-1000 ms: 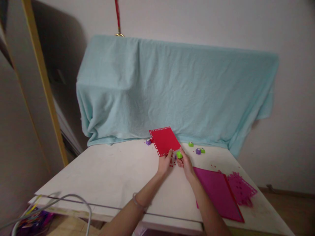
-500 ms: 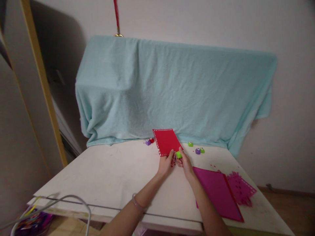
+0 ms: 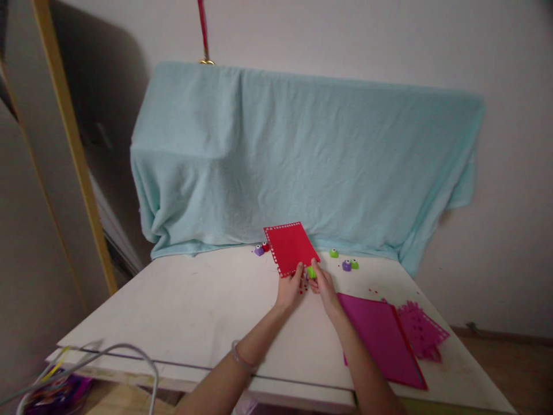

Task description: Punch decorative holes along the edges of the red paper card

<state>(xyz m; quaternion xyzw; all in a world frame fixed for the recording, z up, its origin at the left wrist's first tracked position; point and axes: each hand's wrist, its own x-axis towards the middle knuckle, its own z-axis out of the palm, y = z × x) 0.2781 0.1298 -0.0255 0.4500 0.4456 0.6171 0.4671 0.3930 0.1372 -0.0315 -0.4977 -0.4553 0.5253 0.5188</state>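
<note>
My left hand (image 3: pixel 289 290) pinches the near edge of a red paper sheet (image 3: pixel 289 246) whose borders are punched with small holes; the sheet tilts up off the white table (image 3: pixel 190 305). My right hand (image 3: pixel 322 286) grips a small green paper punch (image 3: pixel 311 272) pressed against that sheet's near edge. Tiny red paper bits (image 3: pixel 302 286) lie on the table just under both hands.
Other small punches sit at the back: purple and red ones (image 3: pixel 260 249) on the left, green and purple ones (image 3: pixel 345 264) on the right. Magenta sheets (image 3: pixel 380 337) and punched magenta paper (image 3: pixel 421 331) lie at right. A light blue cloth (image 3: pixel 302 161) drapes behind. Cables (image 3: pixel 108 353) hang off the front left.
The red sheet has turned slightly between frames, and the green punch has shifted a little left along its near edge. Both hands stay in the same place.
</note>
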